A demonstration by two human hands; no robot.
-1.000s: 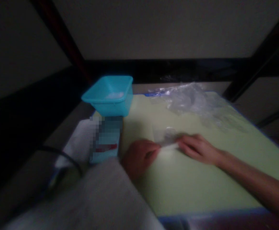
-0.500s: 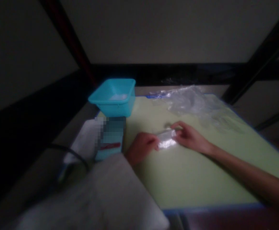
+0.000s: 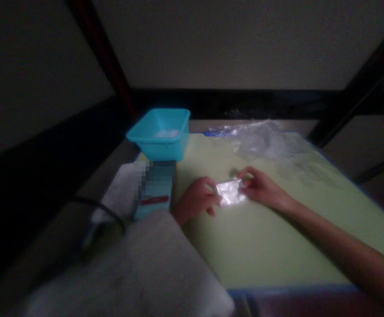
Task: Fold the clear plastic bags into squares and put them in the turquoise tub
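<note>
A small shiny clear plastic packet [image 3: 231,192] lies stretched between my two hands, just over the pale yellow-green tabletop [image 3: 271,246]. My left hand [image 3: 200,198] pinches its left edge between thumb and fingers. At the packet's right side, my right hand [image 3: 261,188] has its thumb and curled fingers closed on the edge. What the packet contains is too blurred to make out.
A turquoise plastic basket [image 3: 159,147] with whitish contents stands at the back left. In front of it is a flat box-like thing [image 3: 155,200] with a red strip, beside white cloth [image 3: 119,189]. Crumpled clear plastic [image 3: 261,138] lies at the back right. A dark cable [image 3: 102,209] curves at left.
The fingers of my left hand have spread somewhat and shifted on the packet's left edge. The packet now shows flatter and more upright. My right hand has stayed nearly in place.
</note>
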